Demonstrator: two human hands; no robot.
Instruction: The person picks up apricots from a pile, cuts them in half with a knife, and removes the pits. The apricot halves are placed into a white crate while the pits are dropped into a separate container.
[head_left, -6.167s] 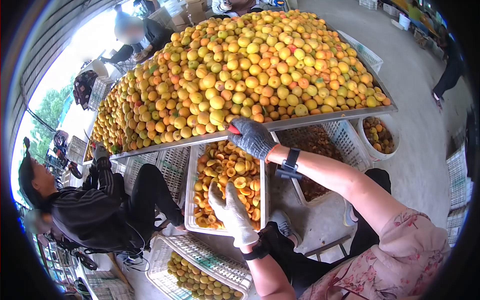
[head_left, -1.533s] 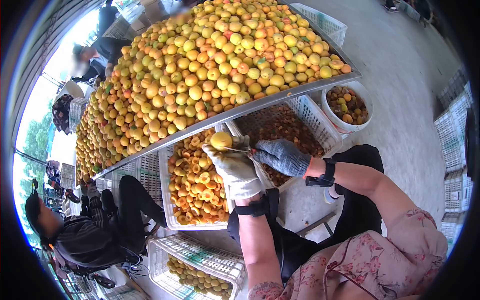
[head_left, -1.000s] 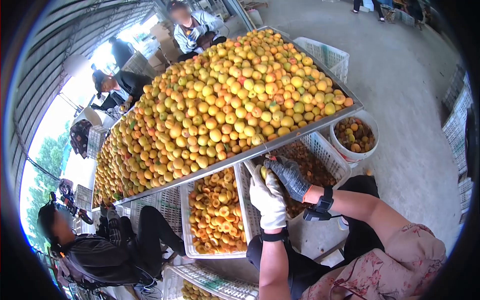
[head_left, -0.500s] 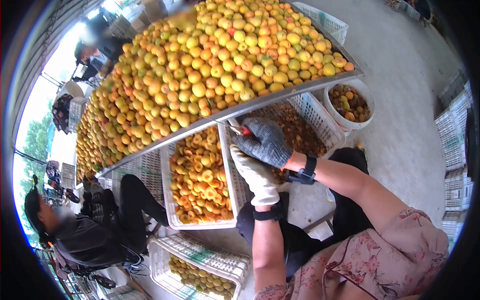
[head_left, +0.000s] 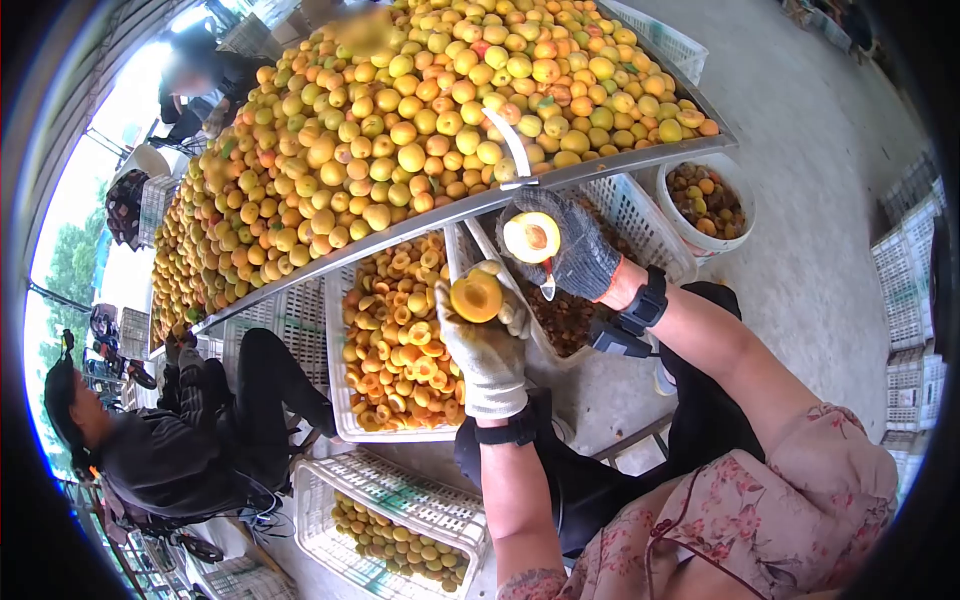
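Observation:
My left hand (head_left: pixel 485 350), in a pale work glove, cradles an apricot half (head_left: pixel 476 297) with its hollow cut face up. In a grey knit glove, my right hand (head_left: pixel 585 255) grips another apricot half (head_left: pixel 532 237), its brown stone still set in the flesh. That hand also holds a knife, whose red handle (head_left: pixel 547 268) shows below the fruit. A bright curved strip (head_left: pixel 510 145), like a blade, rises above the glove; its join to the handle is hidden. Below, a white crate (head_left: pixel 336 375) holds many apricot halves.
Whole apricots (head_left: pixel 400 130) heap on a metal-edged table (head_left: pixel 440 218). Beside my right hand stand a crate of brown stones (head_left: pixel 565 325) and a white bucket (head_left: pixel 745 215) of fruit. Another crate (head_left: pixel 320 500) sits low. A seated person (head_left: pixel 170 470) works at left; another sits farther back.
My hands, earlier together over the crates, have moved apart. Two apricot halves now show their cut faces, one in each hand. The thin blade that pointed left no longer does.

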